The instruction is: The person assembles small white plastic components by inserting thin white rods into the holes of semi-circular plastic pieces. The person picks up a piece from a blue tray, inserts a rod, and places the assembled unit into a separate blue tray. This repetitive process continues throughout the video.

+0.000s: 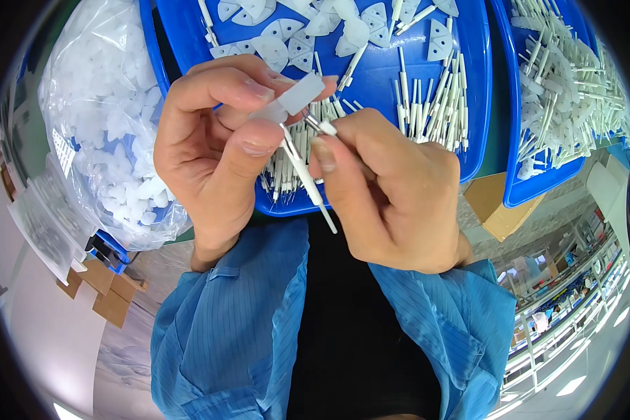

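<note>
My left hand (206,133) pinches a translucent white plastic piece (302,94) between thumb and fingers, its flat side tilted up. From the underside of this piece a slim white rod with a metal tip (299,164) hangs down at a slant, its tip at the piece's edge. My right hand (406,196) grips a second white rod (327,128) between thumb and forefinger, with its metal pins pointing at the plastic piece. Most of that rod is hidden by the fingers. Both hands are above the front part of a blue tray (474,91).
In the tray lie fan-shaped white plastic pieces (301,50) and bundles of white rods (441,105). A clear bag of white pieces (112,133) stands at left. Another blue tray (512,150), heaped with rod assemblies (556,91), is at right, near a cardboard box (500,206).
</note>
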Demonstrator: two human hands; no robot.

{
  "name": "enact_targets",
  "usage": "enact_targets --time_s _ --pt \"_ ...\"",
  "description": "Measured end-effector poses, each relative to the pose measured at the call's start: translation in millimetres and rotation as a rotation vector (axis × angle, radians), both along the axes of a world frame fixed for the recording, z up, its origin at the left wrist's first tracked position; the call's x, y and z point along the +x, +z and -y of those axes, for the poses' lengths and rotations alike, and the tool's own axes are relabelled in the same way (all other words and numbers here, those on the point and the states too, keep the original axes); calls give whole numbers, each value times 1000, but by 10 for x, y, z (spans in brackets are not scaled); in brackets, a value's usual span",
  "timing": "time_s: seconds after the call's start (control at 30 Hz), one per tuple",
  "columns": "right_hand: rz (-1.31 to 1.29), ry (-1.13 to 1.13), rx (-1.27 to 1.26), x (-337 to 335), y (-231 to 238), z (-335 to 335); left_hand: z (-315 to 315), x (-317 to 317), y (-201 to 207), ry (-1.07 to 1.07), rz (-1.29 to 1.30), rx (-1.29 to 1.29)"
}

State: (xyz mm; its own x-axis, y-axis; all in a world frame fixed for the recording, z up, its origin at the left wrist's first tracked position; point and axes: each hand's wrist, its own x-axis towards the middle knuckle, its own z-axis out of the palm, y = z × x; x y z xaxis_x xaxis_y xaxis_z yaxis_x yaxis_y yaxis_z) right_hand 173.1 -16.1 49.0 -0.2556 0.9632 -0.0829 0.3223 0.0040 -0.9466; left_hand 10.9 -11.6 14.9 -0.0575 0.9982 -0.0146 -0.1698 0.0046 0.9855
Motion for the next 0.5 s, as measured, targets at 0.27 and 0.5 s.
enact_targets --time_s 0.27,0.5 --pt "3 -20 14 45 33 -16 -16 -31 -36 -85 -121 154" --pt "-29 128 -73 115 -7 -39 20 -4 61 -40 -87 117"
